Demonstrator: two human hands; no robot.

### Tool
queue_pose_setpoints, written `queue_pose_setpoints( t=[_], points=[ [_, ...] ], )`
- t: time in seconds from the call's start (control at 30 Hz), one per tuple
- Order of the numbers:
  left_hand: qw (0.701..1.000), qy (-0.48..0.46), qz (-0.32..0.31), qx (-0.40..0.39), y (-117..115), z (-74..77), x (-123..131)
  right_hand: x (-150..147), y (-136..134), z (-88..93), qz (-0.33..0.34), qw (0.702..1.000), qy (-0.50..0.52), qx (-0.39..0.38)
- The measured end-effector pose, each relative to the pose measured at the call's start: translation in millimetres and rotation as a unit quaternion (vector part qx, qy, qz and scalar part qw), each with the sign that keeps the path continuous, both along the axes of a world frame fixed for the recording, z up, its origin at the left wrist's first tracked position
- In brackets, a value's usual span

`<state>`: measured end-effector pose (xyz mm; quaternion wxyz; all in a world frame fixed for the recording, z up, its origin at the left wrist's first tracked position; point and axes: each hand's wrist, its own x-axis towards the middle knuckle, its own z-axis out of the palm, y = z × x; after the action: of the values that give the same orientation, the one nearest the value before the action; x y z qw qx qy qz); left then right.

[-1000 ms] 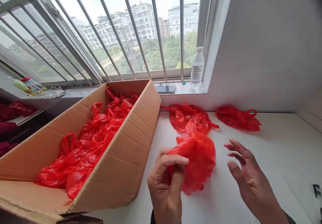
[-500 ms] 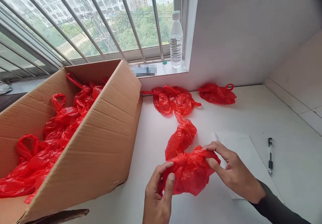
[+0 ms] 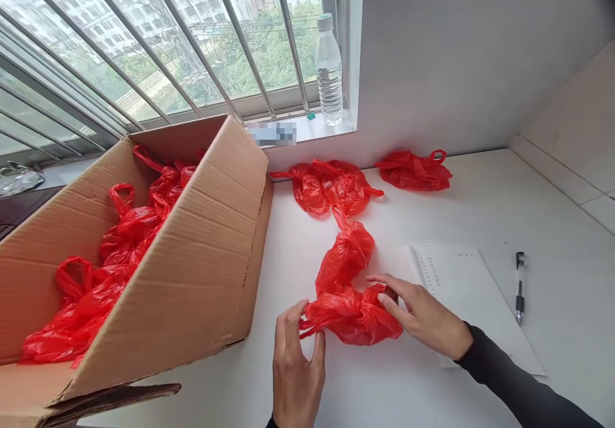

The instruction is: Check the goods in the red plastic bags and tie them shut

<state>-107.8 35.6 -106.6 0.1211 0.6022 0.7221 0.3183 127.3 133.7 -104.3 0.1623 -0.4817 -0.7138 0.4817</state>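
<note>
A knotted red plastic bag [image 3: 360,319] lies on the white table in front of me, its twisted knot facing up. My left hand [image 3: 298,351] is at the bag's left end, thumb and fingers apart around the loose tip. My right hand [image 3: 418,312] rests at its right end, index finger stretched over the plastic and thumb apart from it; its other fingers are partly hidden. Just behind, touching this bag, is another tied red bag [image 3: 343,258] with its handle end pointing away from me.
At left stands an open cardboard box [image 3: 202,255] holding several red bags [image 3: 139,223]. More red bags [image 3: 331,188] lie along the wall, one bag [image 3: 413,170] farther right. Paper sheets [image 3: 461,287] and a pen [image 3: 519,287] are at right. A water bottle [image 3: 329,75] stands on the windowsill.
The bag has come down flatter onto the table, its knot now bunched in the middle. My right hand has shifted left and loosened from the bag's end; my left fingers have spread.
</note>
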Motion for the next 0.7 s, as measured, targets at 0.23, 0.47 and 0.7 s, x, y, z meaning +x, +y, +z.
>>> queue_pose_setpoints(
  t=[0.23, 0.47, 0.7],
  points=[
    [0.995, -0.045, -0.070, -0.055, -16.0, 11.2, -18.7, 11.8, 2.7, -2.4, -0.064, 0.993, -0.013, 0.103],
    [0.994, -0.045, -0.072, -0.073, -23.5, 28.3, -24.1, 16.3, -3.6, 8.4, -0.057, 0.997, 0.008, 0.051],
    [0.971, 0.077, -0.216, -0.073, 16.8, 11.5, 28.9, 8.6, -15.6, -6.8, -0.127, 0.985, 0.092, 0.073]
  ],
)
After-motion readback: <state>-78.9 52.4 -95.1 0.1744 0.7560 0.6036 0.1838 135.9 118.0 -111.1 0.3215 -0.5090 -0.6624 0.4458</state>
